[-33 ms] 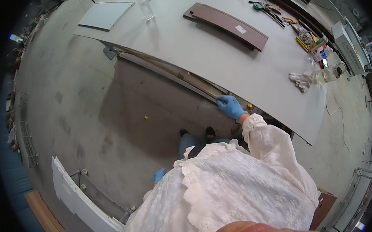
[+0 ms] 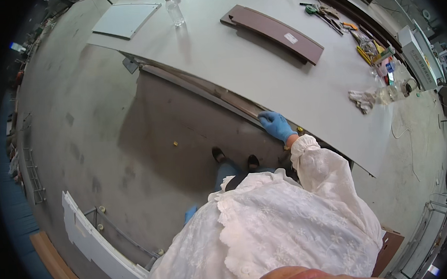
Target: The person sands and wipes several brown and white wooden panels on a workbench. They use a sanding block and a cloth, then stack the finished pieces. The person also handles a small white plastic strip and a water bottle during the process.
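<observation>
My right hand [image 2: 277, 125], in a blue glove, reaches out from a white lace sleeve to the near edge of a large grey table [image 2: 228, 61]. Its fingers curl over a long brown strip [image 2: 215, 96] that runs along that edge. My left hand [image 2: 191, 213], also in a blue glove, hangs low beside my white blouse. Only a small part of it shows, and its fingers are hidden. My dark shoes [image 2: 235, 159] stand on the concrete floor below the table edge.
On the table lie a long brown board [image 2: 273, 32], a white panel [image 2: 124, 19], a plastic bottle [image 2: 174, 12], hand tools [image 2: 328, 13] and a crumpled white cloth [image 2: 363, 100]. A white frame [image 2: 96, 247] and a wooden plank [image 2: 53, 265] lie on the floor at left.
</observation>
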`<move>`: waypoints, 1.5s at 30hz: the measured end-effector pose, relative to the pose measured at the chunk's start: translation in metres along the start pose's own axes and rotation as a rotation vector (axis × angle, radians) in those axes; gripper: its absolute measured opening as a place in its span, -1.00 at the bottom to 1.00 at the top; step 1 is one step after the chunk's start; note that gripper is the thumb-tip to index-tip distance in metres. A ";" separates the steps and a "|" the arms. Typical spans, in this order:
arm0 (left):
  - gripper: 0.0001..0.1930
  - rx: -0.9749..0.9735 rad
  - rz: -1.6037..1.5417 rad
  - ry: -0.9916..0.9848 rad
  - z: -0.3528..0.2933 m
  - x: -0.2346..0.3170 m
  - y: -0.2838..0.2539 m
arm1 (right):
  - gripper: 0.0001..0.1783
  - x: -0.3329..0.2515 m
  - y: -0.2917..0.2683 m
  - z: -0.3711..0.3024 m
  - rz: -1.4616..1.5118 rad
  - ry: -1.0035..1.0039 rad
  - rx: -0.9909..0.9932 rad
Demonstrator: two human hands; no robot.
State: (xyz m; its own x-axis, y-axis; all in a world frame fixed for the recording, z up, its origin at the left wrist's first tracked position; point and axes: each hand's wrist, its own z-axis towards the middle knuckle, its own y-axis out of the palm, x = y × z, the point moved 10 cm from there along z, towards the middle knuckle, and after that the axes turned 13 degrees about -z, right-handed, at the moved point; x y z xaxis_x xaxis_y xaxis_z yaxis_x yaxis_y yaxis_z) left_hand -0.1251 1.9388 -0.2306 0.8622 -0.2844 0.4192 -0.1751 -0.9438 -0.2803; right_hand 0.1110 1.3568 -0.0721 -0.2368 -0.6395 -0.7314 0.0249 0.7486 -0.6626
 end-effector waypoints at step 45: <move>-0.48 -0.686 -0.261 -0.251 0.172 0.811 0.508 | -0.64 0.073 0.035 0.063 1.472 0.811 1.330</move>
State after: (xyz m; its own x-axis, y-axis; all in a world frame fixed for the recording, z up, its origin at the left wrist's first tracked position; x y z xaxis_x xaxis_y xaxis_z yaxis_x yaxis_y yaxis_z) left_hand 0.5673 1.2573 -0.1819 0.9834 -0.0694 0.1674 -0.1365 -0.8912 0.4326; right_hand 0.1557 1.3253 -0.1594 0.3399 0.6108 -0.7151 0.9389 -0.2638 0.2209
